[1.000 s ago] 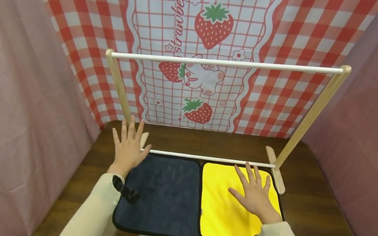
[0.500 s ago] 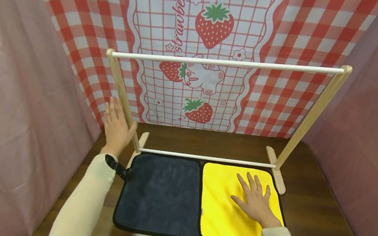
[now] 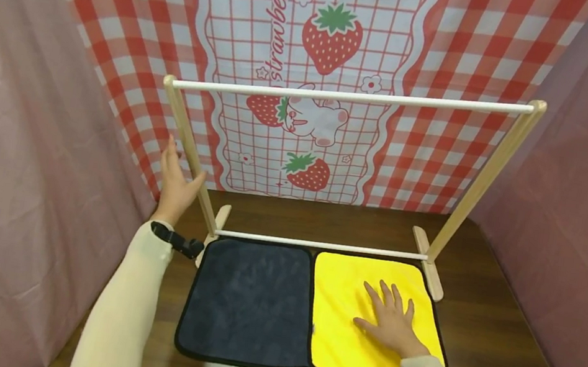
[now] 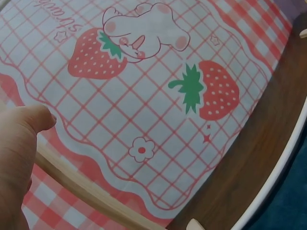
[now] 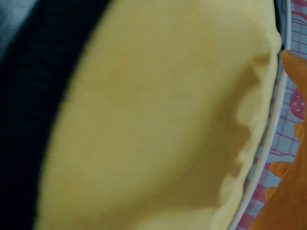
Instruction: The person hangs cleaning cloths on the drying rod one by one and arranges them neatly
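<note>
My left hand (image 3: 174, 192) is beside the left post (image 3: 186, 134) of a wooden rack, its thumb spread from the fingers and overlapping the post in the head view. In the left wrist view, the thumb of that hand (image 4: 17, 158) points past the pale wood post (image 4: 91, 184). Fingers spread, my right hand (image 3: 391, 326) hovers over a yellow cloth (image 3: 339, 303) with black edging, and nothing is in its grasp. The right wrist view has the cloth (image 5: 144, 96) bearing the shadow of this hand (image 5: 288, 187). Left of the yellow cloth lies a dark navy cloth (image 3: 249, 302), flat.
The rack's white top bar (image 3: 351, 97) spans above, and its white lower bar (image 3: 319, 245) runs along the cloths' far edges. Its right foot (image 3: 432, 281) stands on the brown table (image 3: 492, 337). A strawberry-print curtain (image 3: 330, 44) hangs behind, with pink drapes (image 3: 12, 138) at the sides.
My left hand has moved left and away from me, from near the dark cloth's far left corner to beside the left post. My right hand has come slightly nearer over the yellow cloth.
</note>
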`<state>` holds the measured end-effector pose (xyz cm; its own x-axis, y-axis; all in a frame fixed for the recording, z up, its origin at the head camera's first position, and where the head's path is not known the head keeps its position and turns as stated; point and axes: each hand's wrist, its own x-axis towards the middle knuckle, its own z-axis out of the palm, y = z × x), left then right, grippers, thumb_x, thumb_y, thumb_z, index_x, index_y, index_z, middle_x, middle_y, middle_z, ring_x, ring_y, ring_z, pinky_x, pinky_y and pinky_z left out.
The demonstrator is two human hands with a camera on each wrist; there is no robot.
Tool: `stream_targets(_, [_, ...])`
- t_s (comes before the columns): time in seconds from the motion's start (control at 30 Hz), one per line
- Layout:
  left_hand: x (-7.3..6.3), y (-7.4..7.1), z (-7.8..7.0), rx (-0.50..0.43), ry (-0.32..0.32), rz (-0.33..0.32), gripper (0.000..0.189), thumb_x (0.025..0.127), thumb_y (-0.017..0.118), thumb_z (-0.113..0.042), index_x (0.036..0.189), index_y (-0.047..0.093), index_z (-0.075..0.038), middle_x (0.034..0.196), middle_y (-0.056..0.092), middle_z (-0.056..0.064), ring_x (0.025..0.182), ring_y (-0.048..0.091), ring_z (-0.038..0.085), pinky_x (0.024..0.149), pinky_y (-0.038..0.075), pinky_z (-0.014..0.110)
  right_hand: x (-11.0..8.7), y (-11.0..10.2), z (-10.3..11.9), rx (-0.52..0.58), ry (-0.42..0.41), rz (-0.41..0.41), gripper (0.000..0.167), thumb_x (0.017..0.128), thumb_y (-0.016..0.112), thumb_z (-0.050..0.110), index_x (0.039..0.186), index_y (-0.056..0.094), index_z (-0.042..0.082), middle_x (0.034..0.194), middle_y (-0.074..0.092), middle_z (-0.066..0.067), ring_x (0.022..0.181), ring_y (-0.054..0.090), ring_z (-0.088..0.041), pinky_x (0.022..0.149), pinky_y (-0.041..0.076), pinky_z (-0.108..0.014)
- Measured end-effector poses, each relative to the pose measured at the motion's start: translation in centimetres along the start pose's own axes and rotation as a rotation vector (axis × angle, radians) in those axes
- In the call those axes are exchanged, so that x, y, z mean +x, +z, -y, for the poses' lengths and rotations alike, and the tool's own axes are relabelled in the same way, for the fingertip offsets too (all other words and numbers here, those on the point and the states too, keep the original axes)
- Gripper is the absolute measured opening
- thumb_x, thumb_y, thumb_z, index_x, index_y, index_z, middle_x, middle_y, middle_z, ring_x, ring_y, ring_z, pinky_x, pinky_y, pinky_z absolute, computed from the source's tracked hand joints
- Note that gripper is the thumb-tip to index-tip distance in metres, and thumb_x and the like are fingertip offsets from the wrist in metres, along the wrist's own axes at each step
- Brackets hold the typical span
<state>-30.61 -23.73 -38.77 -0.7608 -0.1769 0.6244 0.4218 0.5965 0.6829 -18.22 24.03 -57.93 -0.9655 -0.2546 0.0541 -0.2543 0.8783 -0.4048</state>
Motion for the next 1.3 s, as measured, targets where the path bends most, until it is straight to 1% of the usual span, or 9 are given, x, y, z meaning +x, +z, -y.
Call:
stream_targets(0.07, [0.2,0.0,0.0,-0.032,-0.013,0.001,0.093,0.084,0.07,0.003,0.156,0.011,0.006,0.148,0.028,0.031,0.128,0.037,0.044,0.105,0.038,0.053,0.0,0.3,-0.1,-0.001,0.018,0.023,0.085,0.088,0.067,0.056,0.154,0.033,0.013,0.156,0.02,-0.029,0.142,0.008,-0.054,0.102,0.0,-0.081])
stream_targets(0.27, [0.7,0.3,0.0,-0.201,-0.107,-0.001,0.09,0.088,0.064,0.01,0.159,0.01,-0.002,0.151,0.031,0.025,0.132,0.041,0.04,0.106,0.04,0.056,0.2,1.1,-0.5,0.03,0.073,0.099,0.093,0.086,0.063,0.064,0.155,0.031,0.012,0.158,0.014,-0.032,0.142,0.004,-0.056,0.101,-0.004,-0.083])
stream_targets(0.37, [0.9,0.3,-0.1,-0.23,-0.12,0.0,0.087,0.087,0.061,0.013,0.159,0.014,-0.005,0.148,0.035,0.025,0.128,0.044,0.039,0.103,0.043,0.057,0.4,1.4,-0.7,0.041,0.076,0.122,0.096,0.086,0.061,0.067,0.156,0.029,0.011,0.158,0.011,-0.032,0.142,0.002,-0.057,0.1,-0.006,-0.083])
stream_targets(0.57, [1.0,0.1,-0.2,-0.165,-0.114,-0.015,0.079,0.089,0.058,0.013,0.157,0.022,-0.005,0.14,0.042,0.03,0.12,0.05,0.04,0.097,0.047,0.056,1.2,1.7,-1.1,0.038,0.06,0.127,0.099,0.083,0.061,0.07,0.156,0.029,0.012,0.159,0.009,-0.032,0.142,0.001,-0.058,0.1,-0.006,-0.083])
stream_targets(0.7, [1.1,0.1,-0.3,-0.123,-0.116,-0.03,0.076,0.09,0.057,0.013,0.157,0.024,-0.005,0.136,0.046,0.03,0.116,0.053,0.041,0.093,0.05,0.055,1.3,1.9,-1.4,0.03,0.068,0.124,0.098,0.083,0.061,0.07,0.156,0.029,0.011,0.159,0.007,-0.032,0.142,-0.001,-0.058,0.101,-0.009,-0.082])
stream_targets(0.83, [1.2,0.4,-0.8,-0.1,-0.125,-0.063,0.073,0.091,0.058,0.011,0.156,0.027,-0.004,0.131,0.049,0.029,0.111,0.056,0.04,0.089,0.051,0.051,1.4,1.7,-1.6,0.047,0.075,0.14,0.096,0.085,0.062,0.067,0.156,0.029,0.01,0.159,0.005,-0.032,0.142,-0.004,-0.058,0.1,-0.012,-0.082])
stream_targets(1.0, [1.4,0.7,-0.6,-0.074,-0.096,-0.108,0.068,0.091,0.057,0.012,0.153,0.032,0.0,0.126,0.052,0.031,0.107,0.058,0.042,0.09,0.052,0.051,1.6,1.6,-1.5,0.054,0.077,0.178,0.091,0.089,0.057,0.066,0.157,0.028,0.014,0.159,0.002,-0.032,0.142,-0.006,-0.057,0.099,-0.013,-0.082])
stream_targets(1.2, [1.6,0.9,-0.4,-0.058,-0.063,-0.13,0.065,0.091,0.053,0.015,0.151,0.035,0.0,0.123,0.05,0.032,0.104,0.059,0.045,0.091,0.052,0.055,1.5,1.4,-1.5,0.088,0.068,0.169,0.08,0.095,0.054,0.06,0.156,0.03,0.014,0.159,0.003,-0.032,0.141,-0.005,-0.058,0.098,-0.013,-0.082])
stream_targets(1.3, [1.6,1.0,-0.6,-0.039,-0.043,-0.162,0.064,0.09,0.053,0.015,0.15,0.039,-0.002,0.12,0.051,0.03,0.101,0.059,0.044,0.089,0.054,0.05,1.6,1.3,-1.7,0.098,0.064,0.166,0.076,0.098,0.051,0.057,0.156,0.029,0.015,0.159,0.003,-0.03,0.141,-0.004,-0.057,0.099,-0.013,-0.081])
